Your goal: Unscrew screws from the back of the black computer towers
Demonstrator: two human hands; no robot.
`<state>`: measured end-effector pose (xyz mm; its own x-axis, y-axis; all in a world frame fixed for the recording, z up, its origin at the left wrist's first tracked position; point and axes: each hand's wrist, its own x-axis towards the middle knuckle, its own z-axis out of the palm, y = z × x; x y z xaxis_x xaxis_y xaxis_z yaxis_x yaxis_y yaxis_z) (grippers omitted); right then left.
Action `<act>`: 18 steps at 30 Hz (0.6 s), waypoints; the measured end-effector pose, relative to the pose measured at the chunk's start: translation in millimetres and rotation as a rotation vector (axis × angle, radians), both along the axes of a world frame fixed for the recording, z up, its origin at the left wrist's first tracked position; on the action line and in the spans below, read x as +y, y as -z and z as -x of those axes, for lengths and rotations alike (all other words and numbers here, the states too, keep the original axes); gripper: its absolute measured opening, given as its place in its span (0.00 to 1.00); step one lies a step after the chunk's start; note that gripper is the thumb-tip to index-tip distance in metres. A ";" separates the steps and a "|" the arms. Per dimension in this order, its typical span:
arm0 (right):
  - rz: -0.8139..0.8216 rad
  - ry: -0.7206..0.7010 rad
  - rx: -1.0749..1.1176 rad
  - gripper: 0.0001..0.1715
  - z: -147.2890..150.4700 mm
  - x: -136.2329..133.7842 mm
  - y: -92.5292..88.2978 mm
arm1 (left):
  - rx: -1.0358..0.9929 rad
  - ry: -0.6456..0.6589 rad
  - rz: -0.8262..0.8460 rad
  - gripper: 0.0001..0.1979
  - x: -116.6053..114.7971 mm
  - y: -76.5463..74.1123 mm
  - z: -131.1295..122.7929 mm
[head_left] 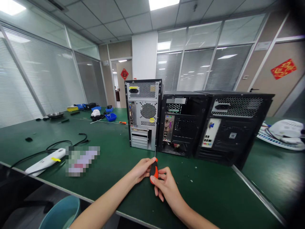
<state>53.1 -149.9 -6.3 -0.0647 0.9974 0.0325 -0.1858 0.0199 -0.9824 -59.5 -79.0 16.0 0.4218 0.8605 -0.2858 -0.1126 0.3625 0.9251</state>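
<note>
Both my hands are closed on a screwdriver [154,171] with a red and black handle. My left hand [142,168] grips near the top of the handle, and my right hand [166,183] pinches its lower end. The thin shaft points away toward the bottom right edge of a silver-backed computer tower [143,121]; I cannot tell whether its tip touches the case. Right of it stand a black computer tower [183,127] with an open back section and another black computer tower [234,127], all upright with their rear panels facing me.
On the left lie a white power strip [46,161], a black cable [63,142] and a blurred flat item [82,160]. Farther back are a blue tray [111,117], another orange-handled tool [122,122] and a metal bowl [55,115]. A teal bin [60,213] stands below the table edge.
</note>
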 end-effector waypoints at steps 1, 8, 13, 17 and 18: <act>0.007 -0.006 0.014 0.30 0.4 -0.6 -1.3 | -0.005 0.001 0.001 0.25 0.3 0.2 0.0; 0.093 -0.032 0.170 0.30 2.8 -5.9 -14.4 | 0.009 0.015 0.024 0.24 3.7 5.4 0.4; 0.136 -0.060 0.272 0.28 2.2 -8.8 -19.3 | 0.032 0.004 0.041 0.24 3.6 3.8 0.0; 0.140 -0.071 0.334 0.25 1.9 -9.7 -19.6 | 0.029 0.007 0.038 0.22 3.0 1.0 -0.2; 0.140 -0.072 0.344 0.24 1.9 -9.7 -19.6 | 0.025 0.010 0.039 0.22 3.0 0.7 -0.1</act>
